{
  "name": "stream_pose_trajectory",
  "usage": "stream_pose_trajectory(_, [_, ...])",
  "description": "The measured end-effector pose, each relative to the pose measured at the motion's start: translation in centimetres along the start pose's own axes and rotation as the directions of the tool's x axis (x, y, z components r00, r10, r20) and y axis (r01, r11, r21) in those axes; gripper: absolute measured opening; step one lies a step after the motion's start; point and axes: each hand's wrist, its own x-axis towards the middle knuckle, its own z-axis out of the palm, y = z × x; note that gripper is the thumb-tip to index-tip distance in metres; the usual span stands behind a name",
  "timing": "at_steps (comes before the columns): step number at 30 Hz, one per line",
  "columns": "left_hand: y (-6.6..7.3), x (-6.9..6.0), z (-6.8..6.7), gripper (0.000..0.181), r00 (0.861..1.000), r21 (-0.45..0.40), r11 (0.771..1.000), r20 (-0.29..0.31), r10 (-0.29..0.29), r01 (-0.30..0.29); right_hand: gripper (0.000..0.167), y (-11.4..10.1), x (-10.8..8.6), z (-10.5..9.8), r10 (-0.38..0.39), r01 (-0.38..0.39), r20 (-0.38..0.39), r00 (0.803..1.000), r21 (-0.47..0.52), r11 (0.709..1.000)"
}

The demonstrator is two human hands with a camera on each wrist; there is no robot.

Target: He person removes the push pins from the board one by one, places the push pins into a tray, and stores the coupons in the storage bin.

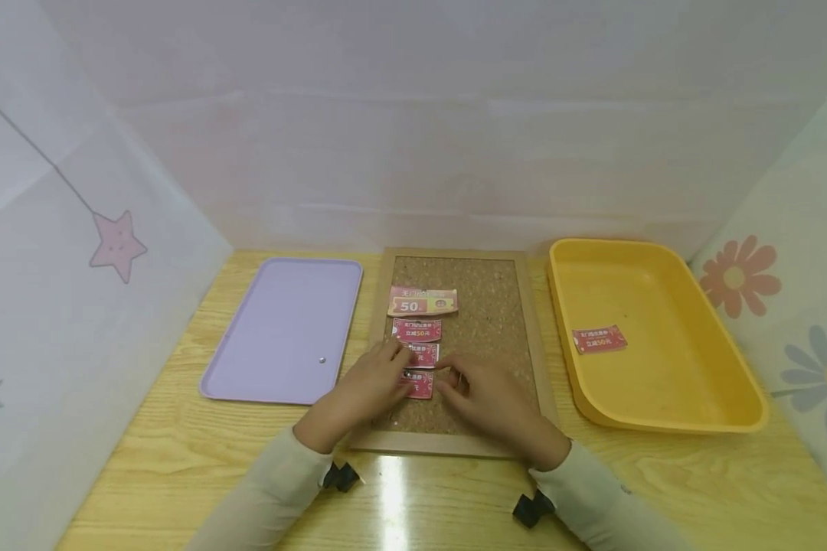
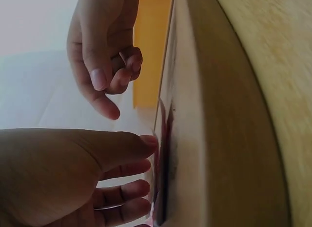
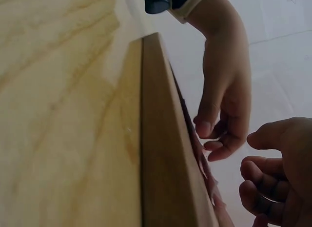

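A framed cork board (image 1: 485, 321) lies on the table with a column of coupons on it. The uppermost is a larger coupon (image 1: 423, 301) marked 50; below lie smaller red ones, among them a coupon (image 1: 416, 330), another coupon (image 1: 427, 355) and the lowest coupon (image 1: 420, 385). My left hand (image 1: 372, 383) covers the left ends of the lower two, its fingertips touching them; small shiny pins show near its fingers. Just right of these coupons, my right hand (image 1: 492, 398) hovers with loosely bent fingers and nothing visible in them. In the left wrist view, the right hand (image 2: 105, 51) is raised off the board.
On the left lies a lilac tray (image 1: 282, 329) with one small silver pin (image 1: 321, 360) on it. At the right stands a yellow bin (image 1: 675, 367) holding a red coupon (image 1: 599, 339). White fabric walls (image 1: 455, 168) surround the table at the back and sides.
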Motion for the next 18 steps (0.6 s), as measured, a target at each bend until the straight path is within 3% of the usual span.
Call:
stream_pose_trajectory(9, [-0.5,0.1,0.6,0.026,1.000,-0.011,1.000,0.007,-0.027,0.027,0.026,0.1,0.2,2.1,-0.006,0.006,0.029,1.000,0.015,1.000])
stream_pose_trajectory(18, [-0.9,0.2,1.0,0.020,1.000,-0.021,1.000,-0.023,0.000,-0.001,0.029,0.6,0.4,2.7,0.040,-0.041,0.057,0.998,0.020,0.999])
